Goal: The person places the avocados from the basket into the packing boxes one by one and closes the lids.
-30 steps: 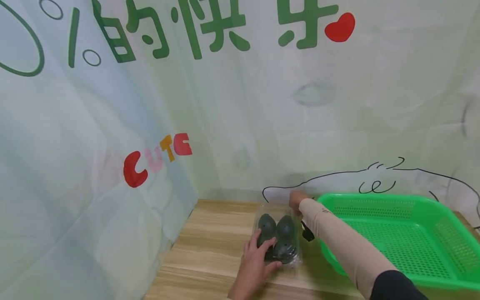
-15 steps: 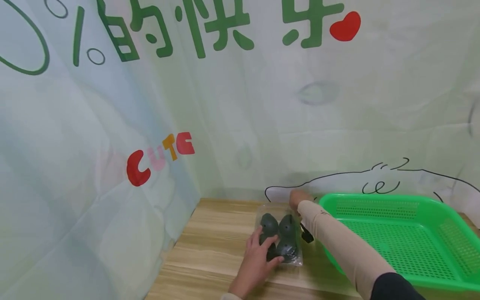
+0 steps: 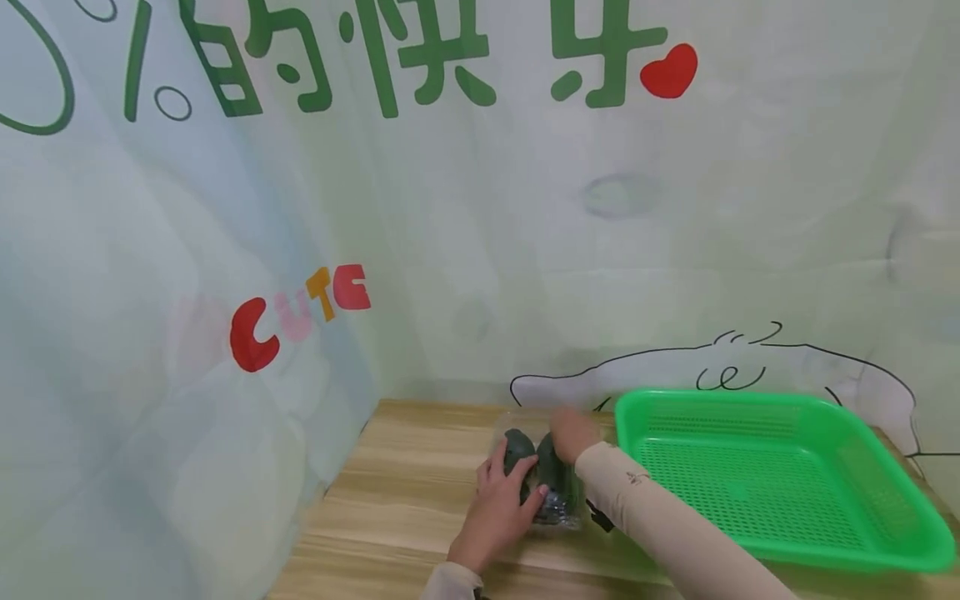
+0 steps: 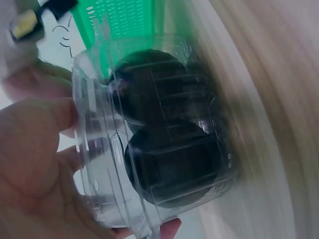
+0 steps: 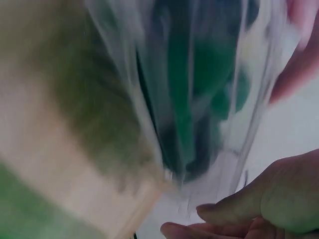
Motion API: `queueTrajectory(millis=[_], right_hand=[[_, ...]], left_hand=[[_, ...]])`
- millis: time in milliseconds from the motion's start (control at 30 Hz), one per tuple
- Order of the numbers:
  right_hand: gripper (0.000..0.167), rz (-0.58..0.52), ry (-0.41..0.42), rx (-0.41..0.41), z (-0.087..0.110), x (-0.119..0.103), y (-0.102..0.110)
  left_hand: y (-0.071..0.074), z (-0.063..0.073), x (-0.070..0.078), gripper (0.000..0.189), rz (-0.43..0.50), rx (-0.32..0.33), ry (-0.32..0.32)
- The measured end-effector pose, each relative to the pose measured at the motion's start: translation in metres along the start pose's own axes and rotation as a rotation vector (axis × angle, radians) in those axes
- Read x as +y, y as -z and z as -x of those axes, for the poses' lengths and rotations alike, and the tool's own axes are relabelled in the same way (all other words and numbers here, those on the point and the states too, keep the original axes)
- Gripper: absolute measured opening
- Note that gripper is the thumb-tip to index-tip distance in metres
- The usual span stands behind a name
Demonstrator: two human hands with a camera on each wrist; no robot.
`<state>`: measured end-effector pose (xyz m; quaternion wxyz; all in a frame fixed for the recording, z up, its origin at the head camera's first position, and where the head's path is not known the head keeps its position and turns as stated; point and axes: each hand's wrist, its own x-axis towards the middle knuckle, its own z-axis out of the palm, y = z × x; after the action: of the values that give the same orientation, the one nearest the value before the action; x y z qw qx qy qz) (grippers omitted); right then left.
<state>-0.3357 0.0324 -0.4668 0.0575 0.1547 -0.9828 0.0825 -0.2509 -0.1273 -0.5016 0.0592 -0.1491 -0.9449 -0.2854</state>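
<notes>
A clear plastic box (image 3: 558, 510) with several dark green avocados (image 3: 551, 468) in it lies on the wooden table. My left hand (image 3: 497, 504) grips its near left side, fingers spread over the top and thumb toward the near end. In the left wrist view, the palm faces the box's ridged rim (image 4: 134, 199), and two dark avocados (image 4: 174, 169) show through the wall. My right hand (image 3: 576, 435) is at the far right corner. Its thumb and fingertips pinch at the clear edge in the right wrist view, which is blurred there.
A green perforated plastic basket (image 3: 720, 397) stands just right of the box, close to my right forearm. Behind the wooden table (image 3: 405, 483) hangs a printed cloth backdrop (image 3: 480, 250). A small black device (image 3: 600, 517) shows beside my right sleeve.
My right hand has shifted from beyond the far corner toward me, along the box's right side, and now covers part of an avocado. The left hand keeps its place on the box.
</notes>
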Motion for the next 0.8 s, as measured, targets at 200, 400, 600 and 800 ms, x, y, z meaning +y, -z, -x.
queueTrajectory(millis=[200, 400, 600, 800], right_hand=[[0.042, 0.001, 0.032, 0.099, 0.034, -0.019, 0.001], [0.053, -0.184, -0.030, 0.270, 0.072, -0.028, -0.015], [0.037, -0.554, -0.236, 0.272, 0.105, -0.032, -0.037], [0.019, -0.794, -0.395, 0.152, 0.125, -0.018, -0.058]], left_hand=[[0.003, -0.018, -0.002, 0.048, -0.095, 0.028, 0.003], [0.005, -0.025, -0.003, 0.049, -0.117, 0.072, -0.007], [-0.001, -0.022, -0.011, 0.051, -0.128, 0.102, -0.022], [-0.011, -0.009, -0.013, 0.051, -0.130, 0.063, -0.013]])
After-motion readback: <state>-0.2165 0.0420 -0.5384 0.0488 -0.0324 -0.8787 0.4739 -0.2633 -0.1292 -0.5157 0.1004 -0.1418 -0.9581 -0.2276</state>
